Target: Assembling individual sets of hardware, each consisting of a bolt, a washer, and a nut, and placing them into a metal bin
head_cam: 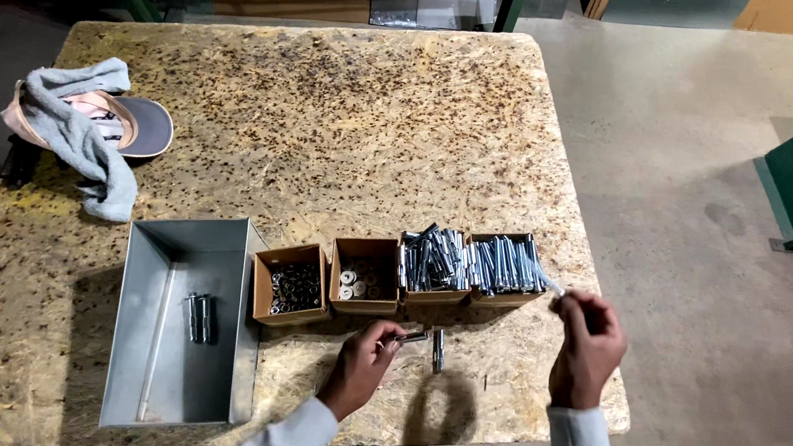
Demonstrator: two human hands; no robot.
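Left hand (366, 350) pinches a short metal bolt (411, 337) between thumb and fingertips, holding it just above the table (329, 114). Just beside that hand, towards the right hand, a second bolt (438, 349) lies loose on the board. Right hand (588, 342) is raised, fingers closed narrow around the end of a long bolt (543, 276) drawn from the box of long bolts (507, 267) directly ahead of it. Ahead of the left hand stand three more cardboard boxes in a row: one of bolts (432, 263), one of washers (365, 275), one of dark nuts (293, 286). Outward of the left hand sits a grey metal tray (137, 363) with two assembled bolts (198, 317) in it. Far beyond, near the table's edge, lie a cap (141, 126) and a grey cloth (75, 133).
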